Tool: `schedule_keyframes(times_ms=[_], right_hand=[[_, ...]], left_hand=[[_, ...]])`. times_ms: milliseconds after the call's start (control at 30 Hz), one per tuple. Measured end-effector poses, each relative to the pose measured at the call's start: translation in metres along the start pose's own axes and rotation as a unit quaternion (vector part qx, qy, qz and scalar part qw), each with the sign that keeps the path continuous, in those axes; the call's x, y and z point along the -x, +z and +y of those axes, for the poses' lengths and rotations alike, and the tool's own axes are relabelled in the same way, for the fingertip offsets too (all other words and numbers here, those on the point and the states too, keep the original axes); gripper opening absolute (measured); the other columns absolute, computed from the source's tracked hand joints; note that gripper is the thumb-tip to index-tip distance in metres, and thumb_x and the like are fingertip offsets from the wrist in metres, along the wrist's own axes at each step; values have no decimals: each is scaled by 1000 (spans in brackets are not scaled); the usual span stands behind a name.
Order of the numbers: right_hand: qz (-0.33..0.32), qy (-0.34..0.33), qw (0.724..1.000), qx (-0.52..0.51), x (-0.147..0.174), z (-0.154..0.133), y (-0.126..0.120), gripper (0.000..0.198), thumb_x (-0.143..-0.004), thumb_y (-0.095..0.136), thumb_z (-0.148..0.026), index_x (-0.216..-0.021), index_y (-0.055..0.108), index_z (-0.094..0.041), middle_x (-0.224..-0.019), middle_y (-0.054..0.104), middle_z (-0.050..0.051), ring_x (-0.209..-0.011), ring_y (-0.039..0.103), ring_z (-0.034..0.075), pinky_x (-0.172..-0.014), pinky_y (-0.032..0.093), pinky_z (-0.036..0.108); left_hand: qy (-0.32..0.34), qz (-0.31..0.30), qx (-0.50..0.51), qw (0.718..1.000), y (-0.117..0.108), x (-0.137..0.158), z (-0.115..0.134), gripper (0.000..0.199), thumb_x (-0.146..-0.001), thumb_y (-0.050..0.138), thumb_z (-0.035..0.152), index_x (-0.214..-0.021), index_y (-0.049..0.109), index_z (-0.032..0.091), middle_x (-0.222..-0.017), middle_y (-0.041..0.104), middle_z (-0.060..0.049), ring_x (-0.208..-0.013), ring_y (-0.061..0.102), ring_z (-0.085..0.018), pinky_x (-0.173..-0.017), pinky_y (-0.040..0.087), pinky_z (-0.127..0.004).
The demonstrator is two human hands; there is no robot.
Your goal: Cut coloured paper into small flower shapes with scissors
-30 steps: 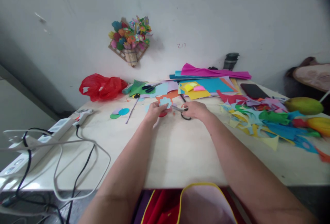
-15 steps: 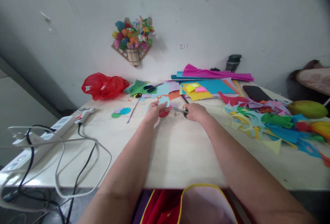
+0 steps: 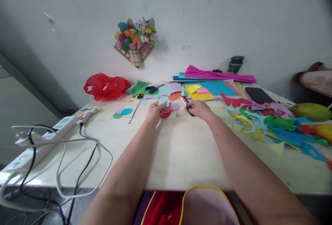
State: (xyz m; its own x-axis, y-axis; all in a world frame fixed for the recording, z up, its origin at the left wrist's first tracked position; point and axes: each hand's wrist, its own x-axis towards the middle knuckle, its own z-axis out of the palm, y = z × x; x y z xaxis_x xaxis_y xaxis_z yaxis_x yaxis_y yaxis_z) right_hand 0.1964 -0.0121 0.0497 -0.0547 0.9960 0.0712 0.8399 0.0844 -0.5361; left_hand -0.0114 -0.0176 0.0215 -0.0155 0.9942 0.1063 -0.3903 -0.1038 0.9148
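Note:
Between the thumb and fingers of my left hand is a light blue paper flower, laid over an orange paper piece that shows around its edge. My right hand is closed round the black handles of a pair of scissors, whose blades point up and to the left, apart from the paper. On the table just beyond my left fingers lie red paper circles and a lilac circle. A small orange scrap is close by.
Green, lilac and blue paper circles lie to the left. Coloured sheets, black-handled scissors and a red plastic bag are along the back. Paper scraps and a phone cover the right; a power strip with cables is at left.
The scissors have drawn back from the paper and swung from pointing left to pointing up and left. My left hand still holds the flower, which has shifted slightly left.

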Motion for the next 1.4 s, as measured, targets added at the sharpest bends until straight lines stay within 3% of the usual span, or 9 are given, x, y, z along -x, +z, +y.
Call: schedule_keyframes(times_ms=[67, 133, 267, 400, 633, 800, 1133, 1400], right_hand=[[-40, 18, 986, -161, -1, -1, 3, 15, -76, 68, -20, -90, 73, -18, -81, 75, 7, -64, 69, 20, -47, 43, 25], [-73, 21, 953, -294, -1, -1, 6, 13, -75, 68, -16, -88, 69, -16, -71, 72, 5, -51, 64, 15, -39, 35, 22], [-110, -25, 912, -394, 1, 2, 8, 16, -78, 73, -27, -85, 63, -16, -60, 63, -1, -44, 56, 8, -36, 29, 18], [-155, -44, 902, -400, 4, 2, 5, 28, -77, 74, -39, -79, 58, -17, -63, 63, -1, -46, 57, 8, -37, 33, 18], [-190, -74, 907, -367, 9, -5, 8, 31, -81, 71, -43, -77, 54, -17, -62, 63, 0, -49, 60, 11, -37, 39, 18], [-220, -94, 906, -350, 10, -9, 13, 30, -83, 70, -42, -79, 54, -17, -62, 61, -2, -47, 59, 9, -36, 36, 16], [-222, -97, 904, -353, 12, -14, 18, 31, -86, 66, -44, -78, 54, -17, -61, 60, -2, -47, 57, 9, -36, 37, 17], [-218, -110, 887, -392, 9, -14, 29, 32, -85, 67, -47, -84, 57, -17, -63, 60, -2, -48, 58, 9, -36, 38, 18]], left_hand=[[5, 8, 10, 1000, 1, 0, 0, 35, -59, 84, 27, -84, 67, 11, -83, 73, -11, -91, 72, -26, -80, 57, -33], [6, 7, 16, 1000, 1, -1, 0, 34, -59, 84, 26, -85, 67, 11, -83, 73, -10, -88, 73, -25, -81, 57, -34], [5, 1, 19, 1000, 0, -2, 0, 32, -60, 84, 26, -84, 67, 12, -82, 73, -8, -81, 73, -22, -79, 57, -33], [11, 6, 23, 1000, 0, -3, -2, 30, -61, 82, 25, -84, 67, 12, -84, 73, -8, -86, 72, -22, -80, 57, -32], [2, 12, 59, 998, 2, -4, -3, 26, -63, 82, 20, -83, 68, 11, -84, 73, -8, -84, 73, -21, -79, 57, -28], [-8, 6, 75, 997, 3, -3, -3, 22, -66, 80, 16, -84, 69, 9, -83, 74, -8, -81, 73, -20, -73, 57, -26], [-35, 16, 94, 995, 5, -4, -3, 16, -71, 77, 10, -83, 68, 9, -81, 73, -8, -78, 72, -18, -72, 56, -26], [-40, 17, 110, 993, 7, -4, -4, 14, -74, 74, 8, -85, 66, 10, -78, 73, -6, -70, 71, -15, -67, 56, -25]])
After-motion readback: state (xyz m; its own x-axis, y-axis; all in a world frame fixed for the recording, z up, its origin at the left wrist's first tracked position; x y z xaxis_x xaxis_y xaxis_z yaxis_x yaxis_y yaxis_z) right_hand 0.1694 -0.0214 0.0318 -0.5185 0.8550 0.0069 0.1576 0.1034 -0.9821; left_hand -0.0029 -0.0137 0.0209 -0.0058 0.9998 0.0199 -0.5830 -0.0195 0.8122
